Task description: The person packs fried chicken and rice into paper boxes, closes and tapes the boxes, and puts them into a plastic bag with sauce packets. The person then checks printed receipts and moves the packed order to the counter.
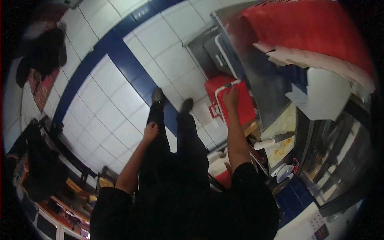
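Observation:
A red cooler box (245, 105) with a white-edged lid stands low beside the metal counter. At its top, my right hand (231, 97) is closed with fingers bent at the lid's edge, near a dark handle piece; what the fingers grip is too small to tell. My left hand (151, 131) hangs in front of my left thigh, its fingers curled together, and whatever may be inside them is hidden. A red smaller part sticks out at the cooler's left side.
A knife with a white handle (265, 144) lies on a stained cutting board (282, 151) at the right. Red and white stacked material (308, 32) covers the metal counter (260, 76). Another person's dark clothing (44, 52) shows at the upper left.

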Demonstrator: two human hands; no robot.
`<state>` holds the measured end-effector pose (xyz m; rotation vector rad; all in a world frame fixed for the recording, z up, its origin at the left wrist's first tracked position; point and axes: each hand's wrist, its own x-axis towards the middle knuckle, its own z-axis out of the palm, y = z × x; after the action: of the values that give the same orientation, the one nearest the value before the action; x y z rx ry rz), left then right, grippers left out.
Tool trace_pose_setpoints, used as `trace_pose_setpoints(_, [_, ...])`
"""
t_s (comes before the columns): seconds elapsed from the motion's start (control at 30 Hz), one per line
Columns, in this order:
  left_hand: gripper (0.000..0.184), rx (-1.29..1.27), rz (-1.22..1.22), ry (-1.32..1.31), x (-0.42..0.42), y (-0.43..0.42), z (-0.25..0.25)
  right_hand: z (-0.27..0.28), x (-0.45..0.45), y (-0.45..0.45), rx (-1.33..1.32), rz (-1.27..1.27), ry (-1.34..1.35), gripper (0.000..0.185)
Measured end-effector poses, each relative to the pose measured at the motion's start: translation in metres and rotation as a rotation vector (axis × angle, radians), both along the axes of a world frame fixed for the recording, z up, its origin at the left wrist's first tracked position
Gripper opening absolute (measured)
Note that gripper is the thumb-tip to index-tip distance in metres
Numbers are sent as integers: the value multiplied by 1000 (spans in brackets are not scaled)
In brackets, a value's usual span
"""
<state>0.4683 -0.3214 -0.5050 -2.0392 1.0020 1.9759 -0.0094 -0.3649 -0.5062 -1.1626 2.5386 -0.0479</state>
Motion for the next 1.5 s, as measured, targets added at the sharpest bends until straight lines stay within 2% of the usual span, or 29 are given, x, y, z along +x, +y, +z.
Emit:
trace_pose_setpoints(0.07, [18, -72, -84, -94, -14, 14, -9, -28, -29, -3, -3, 132, 68, 53])
trace_pose_setpoints(0.13, [17, -51, 4, -105, -36, 21, 6, -37, -44, 2, 109, 306, 247, 44])
trace_pose_setpoints(0.17, [17, -55, 48, -108, -49, 18, -1, -42, -50, -9, 150, 392, 341, 41])
trace_pose_setpoints(0.27, [18, -92, 218, -63, -75, 47, -24, -31, -54, -19, 243, 441, 330, 38])
trace_pose_setpoints(0.3, [18, -51, 177, -89, -80, 54, -30, -31, -57, -18, 122, 401, 287, 30])
trace_pose_setpoints(0.4, [18, -68, 167, -95, -104, 82, -46, -28, -60, -11, -27, 537, 233, 28])
trace_pose_setpoints(0.47, [20, -13, 239, -2, -133, 84, -37, -33, -61, -7, -105, 603, 201, 28])
trace_pose_setpoints(0.53, [21, 57, 233, 99, -157, 78, -36, -41, -66, -15, -135, 642, 190, 28])
trace_pose_setpoints(0.7, [22, -64, 44, 253, -210, 67, -52, -26, -68, -21, -47, 649, 162, 27])
trace_pose_setpoints(0.8, [28, -305, -65, 348, -248, 52, -57, 24, -66, -6, -12, 562, 168, 25])
trace_pose_setpoints(0.83, [31, -322, -73, 413, -264, 44, -42, 48, -60, 9, -85, 551, 210, 27])
trace_pose_setpoints(0.93, [33, -301, -147, 666, -320, 36, -5, 103, -48, 69, -300, 511, 328, 48])
trace_pose_setpoints(1.0, [38, -406, -187, 782, -352, 58, 14, 126, -42, 121, -246, 122, 84, 60])
trace_pose_setpoints(1.07, [42, -437, -305, 886, -366, 76, 36, 149, -33, 166, -283, 124, 219, 58])
trace_pose_setpoints(1.17, [41, -476, -413, 983, -371, 115, 55, 168, -13, 216, -325, -48, 310, 55])
trace_pose_setpoints(1.27, [40, -225, -284, 945, -356, 136, 52, 184, 5, 244, -287, -116, 417, 55])
trace_pose_setpoints(1.3, [39, -170, -336, 898, -347, 135, 43, 189, 5, 256, -279, -202, 388, 55])
trace_pose_setpoints(1.33, [36, -106, -221, 911, -333, 136, 28, 194, 3, 270, -271, -291, 358, 56])
trace_pose_setpoints(1.37, [32, -105, -231, 769, -322, 150, 2, 198, 1, 286, -258, -380, 327, 56])
trace_pose_setpoints(1.4, [30, 58, -153, 670, -302, 145, -8, 199, -9, 309, -131, -370, 377, 57])
trace_pose_setpoints(1.43, [29, -124, -228, 569, -279, 153, -39, 195, -23, 336, -9, -357, 426, 59])
trace_pose_setpoints(1.47, [30, -103, -289, 432, -258, 147, -52, 193, -31, 354, 112, -342, 475, 60])
trace_pose_setpoints(1.5, [31, -152, -317, 285, -241, 147, -71, 192, -34, 363, 109, -419, 386, 72])
